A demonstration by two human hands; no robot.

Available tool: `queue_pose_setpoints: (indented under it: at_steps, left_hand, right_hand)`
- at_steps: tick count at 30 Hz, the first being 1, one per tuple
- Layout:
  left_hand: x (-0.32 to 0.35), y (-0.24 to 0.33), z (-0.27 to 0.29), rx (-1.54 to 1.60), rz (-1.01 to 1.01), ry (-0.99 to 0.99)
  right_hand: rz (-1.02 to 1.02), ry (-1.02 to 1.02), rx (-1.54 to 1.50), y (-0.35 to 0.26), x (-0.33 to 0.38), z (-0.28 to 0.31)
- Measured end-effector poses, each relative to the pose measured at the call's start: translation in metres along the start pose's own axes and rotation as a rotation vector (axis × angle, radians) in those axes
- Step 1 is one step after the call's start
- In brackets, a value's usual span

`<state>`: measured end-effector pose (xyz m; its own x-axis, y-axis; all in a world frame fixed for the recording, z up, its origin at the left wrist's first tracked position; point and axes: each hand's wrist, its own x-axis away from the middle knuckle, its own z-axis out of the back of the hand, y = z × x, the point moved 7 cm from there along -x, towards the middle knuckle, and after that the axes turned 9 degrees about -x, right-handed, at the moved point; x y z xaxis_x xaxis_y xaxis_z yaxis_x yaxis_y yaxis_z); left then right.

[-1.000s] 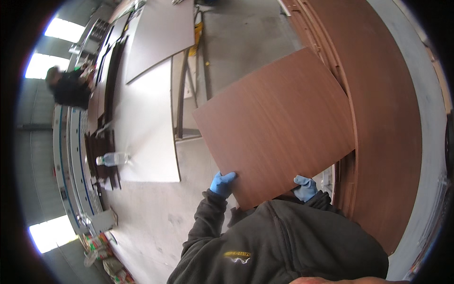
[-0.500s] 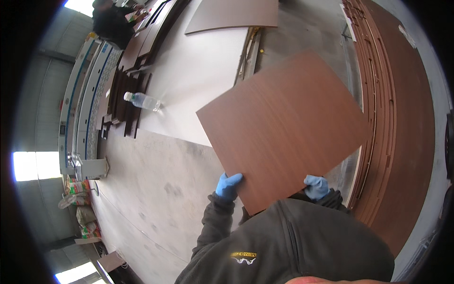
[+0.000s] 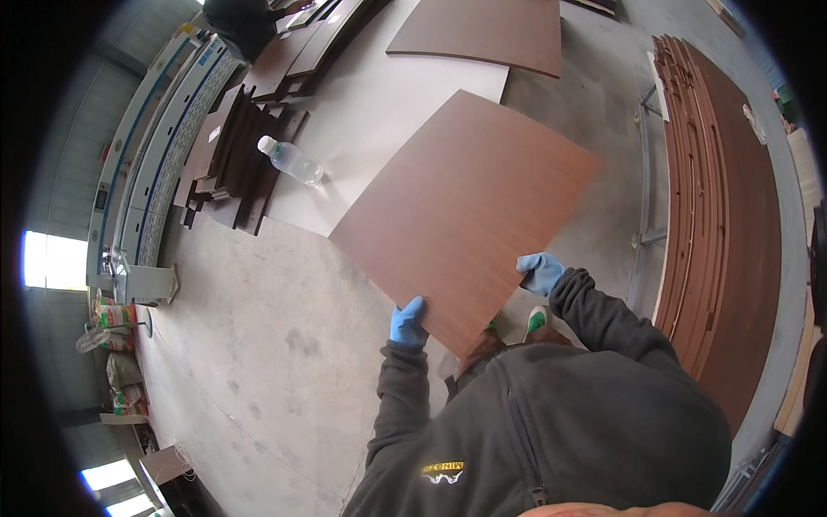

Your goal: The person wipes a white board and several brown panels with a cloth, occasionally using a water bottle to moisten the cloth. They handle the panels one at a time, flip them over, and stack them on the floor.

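Swung left since a sec ago, the brown panel [image 3: 465, 207] had come clear of the panel stack [image 3: 745, 224] on the R. L hand [image 3: 408, 322] was clamped on its near-left edge, R hand [image 3: 542, 274] on its right edge, the two apart. It lay ahead of both, longer edges seemingly running fwd & R, overlapping the white tabletop [image 3: 366, 129] in view; L hand nearer that.

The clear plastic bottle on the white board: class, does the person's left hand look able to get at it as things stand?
Probably not: the left hand grips the brown wood-grain panel, and the panel's corner appears to block the direct way to the clear plastic bottle.
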<state>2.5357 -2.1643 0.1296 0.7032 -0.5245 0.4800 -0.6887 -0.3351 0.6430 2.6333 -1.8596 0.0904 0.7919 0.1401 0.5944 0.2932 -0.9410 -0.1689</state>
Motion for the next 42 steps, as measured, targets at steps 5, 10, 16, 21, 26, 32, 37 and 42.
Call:
queue_pose_setpoints:
  at_steps: [5, 10, 16, 21, 26, 32, 37, 42]
  left_hand:
    - [-0.032, 0.010, 0.018, 0.069, -0.026, 0.033]
    - [-0.069, 0.008, 0.025, 0.149, -0.029, 0.012]
    - [-0.120, -0.014, 0.070, 0.043, 0.111, 0.333]
    - [-0.152, 0.000, 0.084, -0.150, 0.140, 0.567]
    - [-0.160, 0.023, 0.043, -0.556, 0.384, 0.941]
    - [-0.178, 0.046, -0.003, -0.838, 0.424, 1.101]
    - [-0.137, 0.092, -0.004, -0.480, 0.137, 1.446]
    - [-0.137, 0.184, -0.053, -0.659, -0.150, 1.522]
  right_hand:
    - [-0.078, 0.002, 0.043, -0.014, -0.068, 0.006]
    - [-0.106, -0.078, 0.062, -0.037, -0.117, 0.012]
    - [-0.205, -0.002, 0.090, -0.072, -0.145, -0.009]
    - [-0.384, 0.033, 0.750, -0.120, -0.155, -0.031]
    - [-0.582, 0.157, 1.094, -0.180, -0.168, -0.043]
    - [-0.656, 0.001, 1.276, -0.229, -0.195, -0.082]
    - [-0.725, -0.196, 1.415, -0.303, -0.214, -0.115]
    - [-0.298, -0.167, 1.313, -0.461, -0.234, -0.147]
